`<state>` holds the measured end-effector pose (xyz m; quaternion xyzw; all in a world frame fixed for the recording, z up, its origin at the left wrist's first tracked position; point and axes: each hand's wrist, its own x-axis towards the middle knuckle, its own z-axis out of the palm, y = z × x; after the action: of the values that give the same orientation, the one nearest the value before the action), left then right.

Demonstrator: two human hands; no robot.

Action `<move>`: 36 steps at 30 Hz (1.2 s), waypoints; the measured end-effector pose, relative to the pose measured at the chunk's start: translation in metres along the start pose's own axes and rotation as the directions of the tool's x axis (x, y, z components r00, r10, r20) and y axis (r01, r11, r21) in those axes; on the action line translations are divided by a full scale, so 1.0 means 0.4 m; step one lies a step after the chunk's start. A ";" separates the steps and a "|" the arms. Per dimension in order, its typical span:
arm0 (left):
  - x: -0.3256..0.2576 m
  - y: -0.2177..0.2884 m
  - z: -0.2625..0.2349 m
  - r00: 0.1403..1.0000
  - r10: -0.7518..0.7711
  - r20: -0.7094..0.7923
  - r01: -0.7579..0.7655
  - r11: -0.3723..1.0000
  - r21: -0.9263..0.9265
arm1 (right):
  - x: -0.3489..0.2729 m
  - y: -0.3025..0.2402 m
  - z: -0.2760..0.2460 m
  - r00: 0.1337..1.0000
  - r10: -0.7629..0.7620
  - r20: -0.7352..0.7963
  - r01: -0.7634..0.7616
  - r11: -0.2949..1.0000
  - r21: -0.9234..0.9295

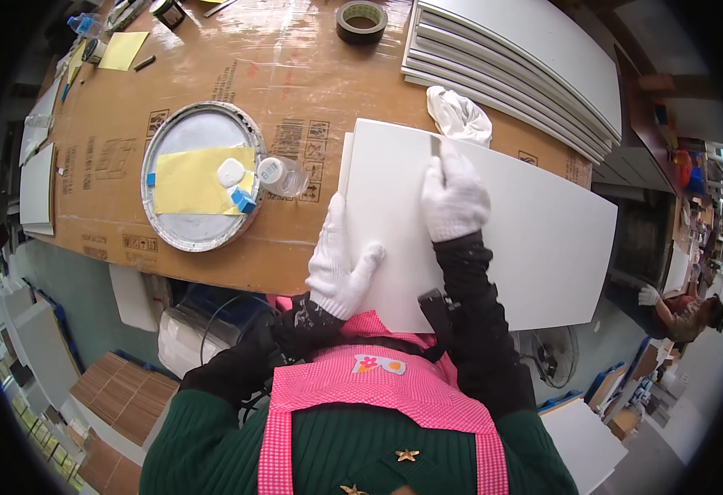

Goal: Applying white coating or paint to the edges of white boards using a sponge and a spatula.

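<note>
A large white panel [534, 223] lies before me, with another panel's edge showing beneath it at the left. My left hand [341, 268], in a white knitted glove, rests along the left edge, fingers stretched out and thumb spread over the top face. Near the panel's far edge, my right hand [456, 198], also gloved, is closed round a small, thin grey-brown piece [435, 145]; most of it is hidden by the fingers. Just beyond that hand lies a crumpled white cloth [460, 115].
Left of the panel stands a round bucket [148, 157] with yellow sandpaper-like sheet [188, 177], a blue piece [243, 200] and white blob [230, 172] on its lid. A clear bottle [294, 178] is beside it. Tape [361, 31] and stacked panels [526, 49] lie behind. A co-worker [687, 313] is far right.
</note>
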<state>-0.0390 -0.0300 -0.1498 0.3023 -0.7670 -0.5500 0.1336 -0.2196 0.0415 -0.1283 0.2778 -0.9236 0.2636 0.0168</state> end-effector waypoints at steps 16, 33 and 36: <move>0.020 -0.012 -0.013 0.997 0.065 0.043 -0.062 0.995 -0.073 | 0.010 -0.027 -0.018 0.987 0.129 0.092 -0.128 0.992 -0.013; 0.026 -0.012 -0.013 0.998 0.003 0.070 0.007 0.989 -0.149 | 0.021 -0.018 -0.018 0.986 0.094 0.135 -0.100 0.994 0.043; 0.029 -0.014 -0.014 0.996 0.048 0.074 -0.039 0.993 -0.113 | 0.014 0.000 -0.018 0.985 0.133 0.110 -0.140 0.989 0.051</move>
<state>-0.0433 -0.0425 -0.1542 0.2564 -0.7461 -0.6000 0.1327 -0.2251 0.0424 -0.1212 0.2279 -0.9319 0.2759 -0.0588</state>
